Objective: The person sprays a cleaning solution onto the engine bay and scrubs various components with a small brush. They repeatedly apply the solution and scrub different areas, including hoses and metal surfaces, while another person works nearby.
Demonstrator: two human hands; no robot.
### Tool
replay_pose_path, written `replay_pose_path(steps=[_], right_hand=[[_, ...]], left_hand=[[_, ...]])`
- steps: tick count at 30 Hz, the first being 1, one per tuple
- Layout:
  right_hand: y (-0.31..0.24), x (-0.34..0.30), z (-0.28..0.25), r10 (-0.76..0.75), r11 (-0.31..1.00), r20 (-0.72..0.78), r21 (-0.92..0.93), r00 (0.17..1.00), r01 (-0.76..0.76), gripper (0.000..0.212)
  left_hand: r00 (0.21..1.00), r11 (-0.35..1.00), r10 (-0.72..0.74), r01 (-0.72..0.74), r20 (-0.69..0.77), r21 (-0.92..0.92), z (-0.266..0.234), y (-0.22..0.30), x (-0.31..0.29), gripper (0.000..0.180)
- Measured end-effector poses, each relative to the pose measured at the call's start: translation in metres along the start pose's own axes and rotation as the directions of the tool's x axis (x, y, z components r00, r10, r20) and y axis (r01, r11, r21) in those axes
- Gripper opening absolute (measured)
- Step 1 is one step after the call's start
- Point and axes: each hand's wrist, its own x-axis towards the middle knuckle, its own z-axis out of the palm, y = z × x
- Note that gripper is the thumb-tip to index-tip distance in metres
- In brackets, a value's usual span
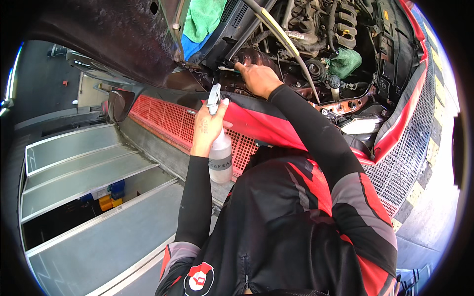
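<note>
Over red floor grating, the left hand grips a spray bottle; farther right, the right hand, its hold unclear, reaches into the engine bay. Green cloth lies beyond; grey panels spread left.

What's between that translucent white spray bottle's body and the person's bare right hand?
In the head view, a draped red-and-black fabric cover lies towards the right hand, with red plastic grating nearer the spray bottle.
</note>
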Motion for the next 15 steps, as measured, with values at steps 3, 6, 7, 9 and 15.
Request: replay_pose_path(steps=[3, 6, 7, 9, 15], right_hand=[[-0.006, 0.001, 0.0, 0.012, 1.0, -0.097, 0.03, 0.995, -0.009, 0.042], [-0.008, -0.005, -0.003, -0.067, 0.99, 0.152, 0.133, 0.986, 0.046, 0.042], [-0.007, -0.006, -0.004, -0.064, 0.988, 0.144, 0.149, 0.988, 0.042, 0.042], [-0.005, -0.007, -0.006, 0.008, 0.996, 0.029, 0.092, 1.0, -0.01, 0.041], [-0.007, -0.004, -0.004, -0.057, 0.992, 0.128, 0.121, 0.99, 0.042, 0.039]], left_hand=[[1.0, 1.0, -0.012, 0.012, -0.02, 0.012, 0.0, 0.007, 0.007, 0.059], [0.992, 0.987, -0.091, 0.101, -0.081, 0.125, 0.002, 0.014, 0.016, 0.061], [0.994, 0.988, -0.083, 0.091, -0.07, 0.121, 0.002, 0.015, 0.016, 0.061], [0.996, 0.99, -0.07, 0.076, -0.06, 0.115, 0.002, 0.016, 0.016, 0.062], [1.0, 0.995, 0.001, 0.002, -0.027, 0.096, -0.002, 0.011, 0.016, 0.06]])
